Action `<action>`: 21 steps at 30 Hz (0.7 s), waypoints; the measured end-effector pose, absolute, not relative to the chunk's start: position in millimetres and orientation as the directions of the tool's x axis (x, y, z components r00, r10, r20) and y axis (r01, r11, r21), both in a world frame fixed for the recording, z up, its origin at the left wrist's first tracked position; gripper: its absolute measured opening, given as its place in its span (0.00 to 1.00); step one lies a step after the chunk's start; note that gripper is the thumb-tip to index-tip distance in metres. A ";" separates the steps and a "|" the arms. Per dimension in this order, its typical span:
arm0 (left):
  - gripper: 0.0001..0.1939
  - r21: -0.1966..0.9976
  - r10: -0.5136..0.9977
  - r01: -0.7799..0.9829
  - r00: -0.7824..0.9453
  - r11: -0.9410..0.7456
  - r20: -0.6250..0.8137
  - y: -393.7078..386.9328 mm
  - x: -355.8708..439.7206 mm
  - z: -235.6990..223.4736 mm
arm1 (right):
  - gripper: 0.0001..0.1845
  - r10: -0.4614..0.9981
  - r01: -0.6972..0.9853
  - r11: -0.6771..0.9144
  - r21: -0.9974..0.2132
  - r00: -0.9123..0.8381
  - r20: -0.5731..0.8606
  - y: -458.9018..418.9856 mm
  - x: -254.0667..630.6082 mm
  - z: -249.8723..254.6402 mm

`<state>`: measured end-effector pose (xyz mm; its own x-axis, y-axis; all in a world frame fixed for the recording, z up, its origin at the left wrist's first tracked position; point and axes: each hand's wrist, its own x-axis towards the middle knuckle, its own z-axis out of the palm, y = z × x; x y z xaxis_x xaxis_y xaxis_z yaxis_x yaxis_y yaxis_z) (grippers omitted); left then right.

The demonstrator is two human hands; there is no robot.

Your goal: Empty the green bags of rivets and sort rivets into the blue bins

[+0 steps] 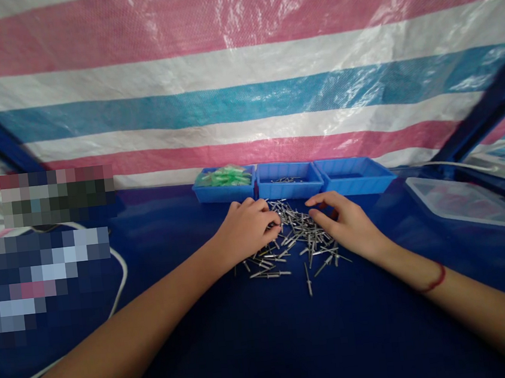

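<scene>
The left hand (248,230) curls, its hold unclear to me, the right hand (350,222) parts loosely, seemingly gathering slim silver metal rivets (312,235); next likely needs delicate pinching.

Pink, white, blue stripes across sheet (243,103). Deep blue on surface (269,343). Lighter blue on bins (289,191). Green on packets (231,176). Silver on rivets (307,232). Dark red on bracelet (441,280). White on cord (124,267).
</scene>
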<state>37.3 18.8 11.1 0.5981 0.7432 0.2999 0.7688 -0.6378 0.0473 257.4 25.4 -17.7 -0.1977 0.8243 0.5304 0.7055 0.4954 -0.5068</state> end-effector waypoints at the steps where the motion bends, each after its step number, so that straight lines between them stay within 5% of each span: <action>1: 0.09 0.053 0.748 0.772 0.592 -0.633 0.299 18.4 38.0 11.2 | 0.09 0.824 0.703 0.497 -0.509 -0.198 0.531 24.9 256.5 -17.7; 8: 0.06 0.108 0.771 0.780 0.571 -0.617 0.282 16.1 42.0 10.8 | 0.08 0.824 0.697 0.500 -0.513 -0.200 0.530 21.7 254.5 -15.6; 15: 0.10 0.000 0.697 0.745 0.625 -0.668 0.352 8.0 45.6 5.8 | 0.07 0.808 0.689 0.520 -0.506 -0.205 0.552 17.1 253.3 -11.0; 21: 0.09 0.159 0.640 0.659 0.598 -0.735 0.482 0.6 43.7 7.7 | 0.06 0.734 0.625 0.628 -0.464 -0.277 0.620 3.8 248.1 1.5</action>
<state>43.7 0.6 7.7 0.5982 0.6402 0.4820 0.6587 -0.7354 0.1592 248.1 3.8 1.5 -0.2765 0.7341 0.6202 0.6251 0.6275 -0.4642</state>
